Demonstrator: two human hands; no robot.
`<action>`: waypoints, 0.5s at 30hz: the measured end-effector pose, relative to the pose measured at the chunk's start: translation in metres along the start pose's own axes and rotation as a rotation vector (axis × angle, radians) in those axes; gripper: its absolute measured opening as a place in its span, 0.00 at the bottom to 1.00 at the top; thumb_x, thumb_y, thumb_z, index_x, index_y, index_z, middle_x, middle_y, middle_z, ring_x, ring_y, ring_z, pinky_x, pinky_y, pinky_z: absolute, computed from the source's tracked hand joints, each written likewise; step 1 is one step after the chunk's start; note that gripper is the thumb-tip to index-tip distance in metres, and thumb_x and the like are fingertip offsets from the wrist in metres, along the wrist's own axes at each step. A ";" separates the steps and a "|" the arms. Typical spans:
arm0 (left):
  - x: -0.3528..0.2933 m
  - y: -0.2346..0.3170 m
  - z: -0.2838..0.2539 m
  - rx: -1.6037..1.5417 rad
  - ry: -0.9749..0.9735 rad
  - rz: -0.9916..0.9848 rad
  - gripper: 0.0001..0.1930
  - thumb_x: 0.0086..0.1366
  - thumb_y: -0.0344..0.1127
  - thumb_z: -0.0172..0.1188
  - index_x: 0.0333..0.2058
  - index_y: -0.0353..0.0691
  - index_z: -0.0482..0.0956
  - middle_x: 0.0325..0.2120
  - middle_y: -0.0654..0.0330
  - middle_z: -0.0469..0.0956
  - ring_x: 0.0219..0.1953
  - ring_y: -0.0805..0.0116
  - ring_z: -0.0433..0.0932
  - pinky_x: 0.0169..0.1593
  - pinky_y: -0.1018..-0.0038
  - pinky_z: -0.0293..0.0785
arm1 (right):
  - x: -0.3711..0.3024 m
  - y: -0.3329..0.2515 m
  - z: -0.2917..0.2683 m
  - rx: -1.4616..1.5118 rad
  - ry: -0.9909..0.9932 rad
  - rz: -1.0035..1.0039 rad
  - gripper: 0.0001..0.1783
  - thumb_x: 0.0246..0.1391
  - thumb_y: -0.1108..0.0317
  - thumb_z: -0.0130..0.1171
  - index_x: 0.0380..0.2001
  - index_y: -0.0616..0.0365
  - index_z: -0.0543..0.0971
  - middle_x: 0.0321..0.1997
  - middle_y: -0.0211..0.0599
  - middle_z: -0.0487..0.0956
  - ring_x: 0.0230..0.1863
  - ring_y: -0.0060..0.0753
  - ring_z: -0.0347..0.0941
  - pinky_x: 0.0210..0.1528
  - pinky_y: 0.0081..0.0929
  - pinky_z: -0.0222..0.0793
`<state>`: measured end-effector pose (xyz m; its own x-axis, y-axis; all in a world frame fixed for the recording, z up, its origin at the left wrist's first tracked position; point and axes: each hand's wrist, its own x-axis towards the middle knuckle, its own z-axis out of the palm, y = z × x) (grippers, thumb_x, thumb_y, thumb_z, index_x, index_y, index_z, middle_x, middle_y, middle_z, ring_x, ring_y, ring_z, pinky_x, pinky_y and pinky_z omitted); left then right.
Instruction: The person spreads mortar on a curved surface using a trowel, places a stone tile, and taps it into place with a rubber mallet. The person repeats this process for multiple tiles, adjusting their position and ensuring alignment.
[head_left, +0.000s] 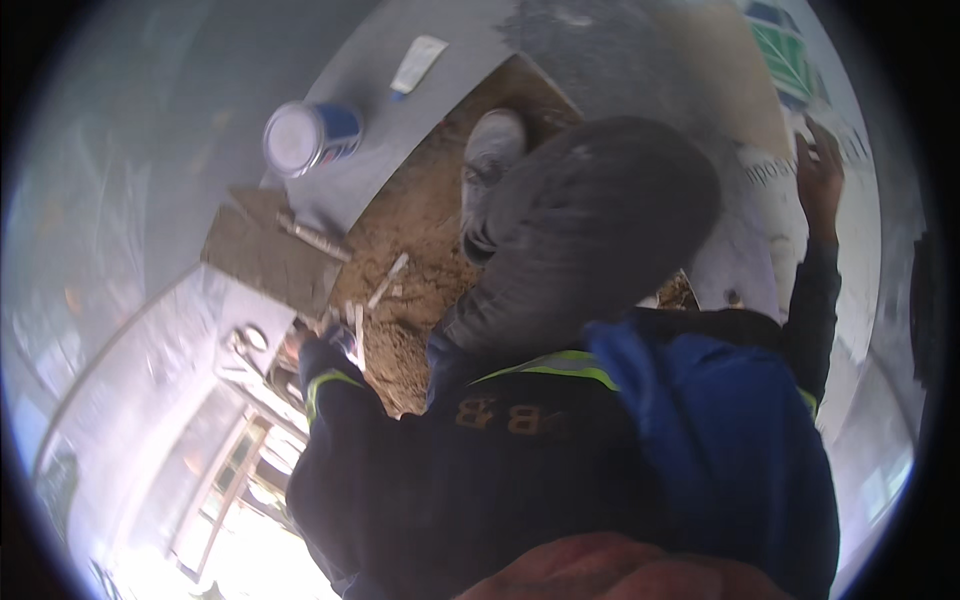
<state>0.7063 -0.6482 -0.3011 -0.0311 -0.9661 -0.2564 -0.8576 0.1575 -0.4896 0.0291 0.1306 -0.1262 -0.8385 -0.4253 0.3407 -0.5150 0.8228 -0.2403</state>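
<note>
My right hand (821, 172) is stretched out at the far right, its fingers apart over a white printed sack or sheet (765, 195) with a green patch (784, 58). Nothing shows in its grasp. At the lower left, my left hand (298, 338) is close to the near edge of a flat grey-brown board (270, 250). Its fingers are mostly hidden in shadow and glare, so any grip is unclear. A pale, stick-like piece (316, 236) lies across the board's right side. Pale strips (388, 280) rest on loose brown soil or sand (415, 225) beside the left hand.
My bent knee in grey trousers (620, 200) and dusty shoe (494, 143) occupy the middle. A blue-and-white tub (338, 130) stands at the upper left, near a white tube with a blue cap (418, 65). A bright window-like frame (225, 480) appears lower left.
</note>
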 end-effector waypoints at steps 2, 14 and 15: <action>-0.035 0.014 -0.009 -0.037 0.015 -0.033 0.20 0.69 0.50 0.61 0.43 0.36 0.84 0.42 0.40 0.82 0.47 0.41 0.82 0.51 0.50 0.77 | 0.002 -0.013 -0.006 0.038 0.020 0.049 0.19 0.60 0.72 0.66 0.55 0.55 0.82 0.54 0.43 0.82 0.39 0.36 0.82 0.40 0.30 0.81; -0.253 0.247 -0.139 -0.940 0.242 1.018 0.10 0.66 0.34 0.66 0.41 0.35 0.80 0.35 0.44 0.79 0.40 0.40 0.79 0.43 0.53 0.77 | 0.016 -0.031 -0.029 0.084 0.004 0.121 0.20 0.64 0.70 0.64 0.59 0.52 0.80 0.55 0.40 0.82 0.39 0.31 0.83 0.41 0.29 0.80; -0.251 0.282 -0.160 -0.980 0.270 1.104 0.09 0.65 0.30 0.66 0.41 0.35 0.80 0.35 0.45 0.79 0.38 0.41 0.79 0.41 0.54 0.77 | 0.013 -0.031 -0.032 0.069 0.001 0.112 0.20 0.64 0.71 0.64 0.59 0.54 0.81 0.54 0.41 0.83 0.39 0.31 0.83 0.40 0.28 0.81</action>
<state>0.3902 -0.3936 -0.2413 -0.8715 -0.4807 0.0967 -0.3310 0.7222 0.6074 0.0396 0.1116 -0.0855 -0.8913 -0.3317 0.3092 -0.4291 0.8373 -0.3388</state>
